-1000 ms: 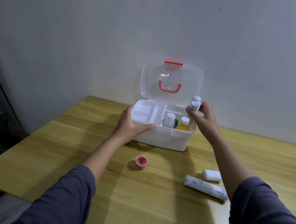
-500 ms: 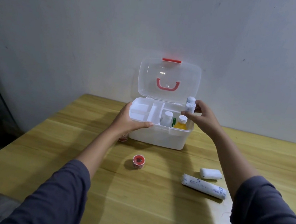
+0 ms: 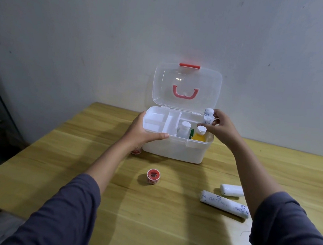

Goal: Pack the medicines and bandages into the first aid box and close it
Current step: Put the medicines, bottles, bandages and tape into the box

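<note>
The white first aid box (image 3: 175,149) stands open on the wooden table, its clear lid (image 3: 187,87) upright with a red handle. My left hand (image 3: 141,132) grips the box's left front rim beside the white inner tray (image 3: 161,122). My right hand (image 3: 218,128) holds two small white bottles (image 3: 208,117) over the box's right end. Inside stand a white bottle (image 3: 184,128) and a yellow bottle (image 3: 200,134). On the table lie a red tape roll (image 3: 153,176), a small white bandage roll (image 3: 231,190) and a long wrapped bandage (image 3: 224,205).
Another red roll (image 3: 136,151) peeks out under my left wrist by the box's left corner. The table (image 3: 72,163) stands against a pale wall behind the box. Its left edge drops off to a dark floor area.
My right hand has carried the two white bottles down and left, from above the box's right rim to just over the compartment. My left hand has stayed on the box.
</note>
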`<move>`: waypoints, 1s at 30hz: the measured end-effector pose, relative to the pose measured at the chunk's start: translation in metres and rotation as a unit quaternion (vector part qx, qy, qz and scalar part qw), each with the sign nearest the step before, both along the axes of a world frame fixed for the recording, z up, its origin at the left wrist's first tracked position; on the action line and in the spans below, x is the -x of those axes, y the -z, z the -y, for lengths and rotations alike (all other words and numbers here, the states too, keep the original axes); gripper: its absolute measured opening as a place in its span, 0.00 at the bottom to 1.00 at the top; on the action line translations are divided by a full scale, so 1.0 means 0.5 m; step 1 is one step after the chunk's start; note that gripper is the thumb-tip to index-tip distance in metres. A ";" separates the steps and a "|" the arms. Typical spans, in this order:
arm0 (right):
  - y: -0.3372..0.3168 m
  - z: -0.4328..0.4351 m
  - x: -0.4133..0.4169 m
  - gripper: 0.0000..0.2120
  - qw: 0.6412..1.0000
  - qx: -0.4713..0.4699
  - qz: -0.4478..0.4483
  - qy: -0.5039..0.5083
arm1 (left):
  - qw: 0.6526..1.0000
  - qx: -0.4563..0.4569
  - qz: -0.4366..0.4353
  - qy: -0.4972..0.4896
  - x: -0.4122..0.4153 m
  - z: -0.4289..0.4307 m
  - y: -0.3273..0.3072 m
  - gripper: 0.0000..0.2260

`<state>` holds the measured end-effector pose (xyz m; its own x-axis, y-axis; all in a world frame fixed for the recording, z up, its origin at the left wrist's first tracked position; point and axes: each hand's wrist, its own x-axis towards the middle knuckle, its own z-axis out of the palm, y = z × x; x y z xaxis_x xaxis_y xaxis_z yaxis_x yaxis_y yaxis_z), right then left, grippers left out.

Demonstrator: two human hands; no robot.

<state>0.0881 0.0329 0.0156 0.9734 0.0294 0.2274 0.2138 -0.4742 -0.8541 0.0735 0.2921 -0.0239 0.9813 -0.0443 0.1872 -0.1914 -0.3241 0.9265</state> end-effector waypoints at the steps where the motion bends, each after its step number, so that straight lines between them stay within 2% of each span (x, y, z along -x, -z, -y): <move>1: -0.001 0.001 0.000 0.19 1.000 0.005 0.001 0.003 | 1.000 0.000 0.000 0.001 -0.003 -0.001 0.002 0.41; 4: -0.005 0.007 0.000 0.17 1.000 0.019 0.005 0.000 | 1.000 -0.003 0.003 -0.001 -0.007 -0.004 0.007 0.43; 8: -0.010 0.008 0.004 0.08 0.998 0.060 0.006 0.007 | 1.000 -0.011 0.002 -0.004 -0.010 -0.007 0.010 0.45; 14: -0.016 0.010 0.044 0.11 0.999 0.026 0.010 0.034 | 1.000 0.000 0.006 -0.002 -0.005 -0.004 0.007 0.45; 20: 0.028 0.050 0.156 0.11 0.994 0.008 0.066 0.091 | 1.000 0.001 0.013 -0.012 0.002 0.003 0.007 0.38; 23: 0.075 0.065 0.230 0.14 0.990 0.112 0.047 0.066 | 1.000 -0.001 0.016 -0.020 0.010 0.008 0.009 0.42; 25: 0.102 0.063 0.268 0.21 0.980 0.198 0.012 0.018 | 1.000 -0.007 0.010 -0.025 0.012 0.007 0.008 0.45; 28: 0.136 0.059 0.312 0.34 0.950 0.310 -0.027 0.008 | 1.000 -0.003 0.004 -0.027 0.015 0.010 0.008 0.42; 30: 0.157 0.056 0.328 0.35 0.932 0.361 -0.014 0.018 | 1.000 -0.003 -0.004 -0.026 0.014 0.012 0.010 0.41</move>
